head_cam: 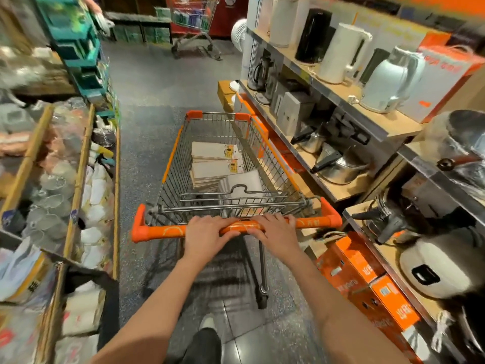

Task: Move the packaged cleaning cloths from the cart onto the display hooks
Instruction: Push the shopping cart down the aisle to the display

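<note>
head view looks down a shop aisle (162,82), grey floor running between shelving on both sides. right shelves (341,101) carry kettles (343,52) up top, steel pots (341,168) lower down and orange boxes (367,282) at floor level. left bins (78,164) hold bagged goods, blurred. a 2nd cart (195,24) stands far down the aisle.

centre, the cart (170,164), wire basket with orange trim, stands in the aisle. both forearms reach forward, nearly straight, to its orange handle (315,222). left hand (204,236) lies palm down over the bar, fingers curled round it. right hand (275,233) grips the bar just beside it, fingers wrapped over the top, thumb under.

inside the basket lie the cloths (214,164): 2 flat stacks of pale packs with yellow labels, a 3rd leaning stack nearest the handle, all on the cart floor.
</note>
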{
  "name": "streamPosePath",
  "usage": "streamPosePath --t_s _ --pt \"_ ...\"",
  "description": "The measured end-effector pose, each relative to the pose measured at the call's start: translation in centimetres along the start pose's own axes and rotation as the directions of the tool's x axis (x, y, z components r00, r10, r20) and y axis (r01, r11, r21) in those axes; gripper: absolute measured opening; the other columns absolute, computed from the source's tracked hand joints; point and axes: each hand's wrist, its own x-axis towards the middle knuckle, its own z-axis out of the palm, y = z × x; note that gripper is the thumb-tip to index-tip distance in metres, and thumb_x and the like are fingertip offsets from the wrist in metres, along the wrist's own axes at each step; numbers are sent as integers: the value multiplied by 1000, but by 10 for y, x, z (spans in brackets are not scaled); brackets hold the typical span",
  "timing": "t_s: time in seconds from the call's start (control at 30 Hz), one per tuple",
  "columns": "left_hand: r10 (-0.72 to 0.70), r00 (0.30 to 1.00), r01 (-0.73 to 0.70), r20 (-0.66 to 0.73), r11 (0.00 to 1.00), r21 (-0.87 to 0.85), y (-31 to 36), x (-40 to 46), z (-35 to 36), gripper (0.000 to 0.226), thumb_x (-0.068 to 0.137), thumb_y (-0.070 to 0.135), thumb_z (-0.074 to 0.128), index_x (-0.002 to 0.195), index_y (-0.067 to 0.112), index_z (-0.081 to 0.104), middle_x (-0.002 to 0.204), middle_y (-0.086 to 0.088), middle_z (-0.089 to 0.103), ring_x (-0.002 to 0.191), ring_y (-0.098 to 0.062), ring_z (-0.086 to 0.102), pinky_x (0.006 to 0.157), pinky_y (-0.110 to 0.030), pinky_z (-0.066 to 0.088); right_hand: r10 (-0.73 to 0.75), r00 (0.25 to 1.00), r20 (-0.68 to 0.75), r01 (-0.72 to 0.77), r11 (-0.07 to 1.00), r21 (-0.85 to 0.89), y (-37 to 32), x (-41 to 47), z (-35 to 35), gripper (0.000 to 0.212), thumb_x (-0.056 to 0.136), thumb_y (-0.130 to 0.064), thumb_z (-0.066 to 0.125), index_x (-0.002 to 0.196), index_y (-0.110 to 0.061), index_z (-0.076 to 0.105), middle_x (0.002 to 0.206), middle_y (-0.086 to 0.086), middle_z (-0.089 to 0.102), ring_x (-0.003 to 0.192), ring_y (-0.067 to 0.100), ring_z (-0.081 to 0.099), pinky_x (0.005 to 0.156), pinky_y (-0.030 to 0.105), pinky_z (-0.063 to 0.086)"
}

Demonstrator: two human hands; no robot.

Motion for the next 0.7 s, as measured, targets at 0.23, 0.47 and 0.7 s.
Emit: streamPosePath --t_s 0.23,0.47,0.7 --pt "-38 998 37 -48 999 -19 -27 86 26 51 81 67 35 101 38 71 70 11 70 62 -12 65 54 -30 43 -11 999 33 11 1000 9 26 97 -18 53 91 -64 24 132 -36 44 134 -8 48 126 18 37 103 42 13" --pt "-45 998 47 -52 999 28 -60 161 56 44 79 67 48 100 37 72 67 12 69 57 -11 63 52 -26 37 -54 996 -77 52 998 -26 49 184 -24 96 69 -75 -18 129 -37 46 131 -10 51 123 16 42 98 40 12" --pt "-96 995 96 -2 995 32 -88 230 74 38 78 62 58 105 38 71 69 12 69 60 -9 62 57 -25 34 -89 988 -123 92 996 17 65 262 -33 95 73 -76 -14 121 -33 55 118 -8 59 111 19 51 91 37 14"
